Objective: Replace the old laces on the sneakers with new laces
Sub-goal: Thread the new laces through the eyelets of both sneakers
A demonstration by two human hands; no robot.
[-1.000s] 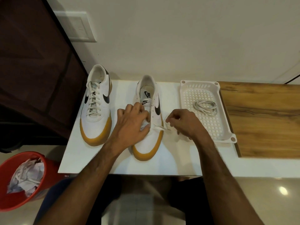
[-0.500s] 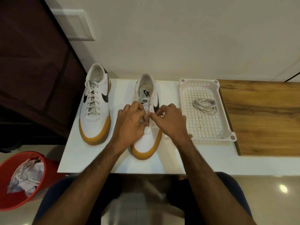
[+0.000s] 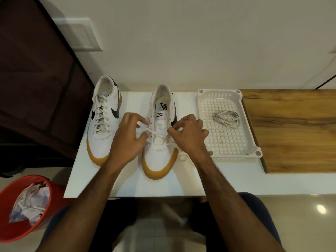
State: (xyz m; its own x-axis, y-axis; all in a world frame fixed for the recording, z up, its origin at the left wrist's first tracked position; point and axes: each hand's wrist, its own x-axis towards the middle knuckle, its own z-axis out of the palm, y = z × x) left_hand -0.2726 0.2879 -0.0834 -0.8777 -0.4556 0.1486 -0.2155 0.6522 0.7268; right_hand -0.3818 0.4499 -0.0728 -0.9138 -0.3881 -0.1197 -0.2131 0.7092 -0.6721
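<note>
I read "NIKE" twice on the middle sneaker (image 3: 160, 135): once on the tongue tag (image 3: 161, 114), in black above a small swoosh, and once on the insole (image 3: 164, 106) just behind that tag, printed sideways with another swoosh. The left sneaker (image 3: 103, 120), well apart from it, carries a black swoosh on its side but no letters I can make out.

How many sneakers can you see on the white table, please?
2. The laced sneaker stands at the table's left edge; the second sneaker stands mid-table, partly covered by the left hand and right hand working its lace. None seems hidden.
</note>
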